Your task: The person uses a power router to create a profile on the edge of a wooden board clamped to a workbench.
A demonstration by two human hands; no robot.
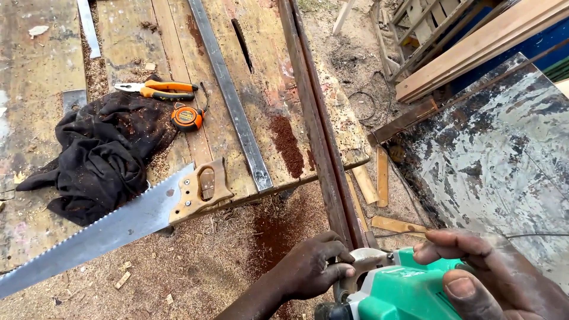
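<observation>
Lying at the far left of the bench [35,89], one black cloth [98,154] was bunched in a heap, and one handsaw [112,228] crossed below it, blade running down-left past the bench edge, wooden handle up-right. Beside the cloth lay one pair of orange-handled pliers [159,90] and one orange tape measure [187,117], close together. One flat metal bar [231,98] ran the length of the boards. Further right, one long dark wooden strip [320,124] ran from the top of the view down toward the hands, its long axis nearly in line with the person's gaze; its near end met the green power tool [397,290] at the bottom of the frame. The left hand [314,266] was closed around the tool's pale metal front knob, just left of the strip's near end, and appeared the nearer hand to the strip. The right hand [492,272] lay over the tool's green body from the right, fingers extended and thumb on the casing; whether it gripped a handle could not be told. Three short wood offcuts [379,195] lay on the sawdust between bench and one paint-streaked board [492,154].
</observation>
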